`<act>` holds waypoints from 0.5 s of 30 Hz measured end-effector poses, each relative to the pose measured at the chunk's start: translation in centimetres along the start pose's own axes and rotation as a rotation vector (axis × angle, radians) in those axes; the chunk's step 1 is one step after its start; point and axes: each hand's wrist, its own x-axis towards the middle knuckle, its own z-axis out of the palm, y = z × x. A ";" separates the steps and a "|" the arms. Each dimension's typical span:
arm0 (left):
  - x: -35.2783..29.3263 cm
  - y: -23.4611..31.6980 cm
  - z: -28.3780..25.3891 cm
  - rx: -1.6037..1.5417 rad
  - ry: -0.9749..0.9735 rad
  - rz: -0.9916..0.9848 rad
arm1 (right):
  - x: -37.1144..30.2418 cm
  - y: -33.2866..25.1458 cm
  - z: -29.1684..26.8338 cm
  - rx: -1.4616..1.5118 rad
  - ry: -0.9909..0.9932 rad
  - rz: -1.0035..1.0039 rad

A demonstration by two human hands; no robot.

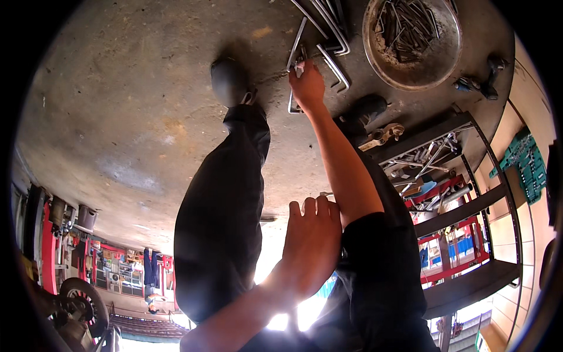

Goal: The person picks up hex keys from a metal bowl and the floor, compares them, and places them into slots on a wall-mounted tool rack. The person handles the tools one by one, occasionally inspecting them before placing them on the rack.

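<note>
My right hand [307, 87] reaches down to the concrete floor among several L-shaped hex keys [335, 69]. Its fingers are closed around a small piece of metal whose kind is unclear. One long hex key [296, 44] lies right beside those fingers, and larger ones [328, 26] are spread beyond. Nearer to me, my left hand [314, 234] is curled, back upward, close against my right forearm and above my right leg. A thin pale tip shows past its knuckles; the fingers hide whatever it belongs to.
A round metal basin [413, 82] of small hex keys stands at the far right. Beside it lies a cordless power tool [484, 79]. A metal rack [440, 138] with tools rises to my right, and a green socket case [528, 167] is by the wall. My shoes flank the hex keys.
</note>
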 end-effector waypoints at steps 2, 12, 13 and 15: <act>0.1 -0.1 -1.1 -0.010 -0.095 -0.019 | 0.5 -1.1 0.8 0.056 0.066 -0.008; -0.6 -1.0 -2.2 0.301 -0.087 -0.067 | -4.4 -1.8 3.9 -0.238 -0.021 0.319; -0.7 -1.0 -2.4 0.306 -0.090 -0.066 | -4.7 -1.4 4.3 -0.208 -0.003 0.350; -0.7 -1.0 -2.3 0.330 -0.057 -0.065 | -4.7 -1.3 4.9 -0.176 -0.001 0.392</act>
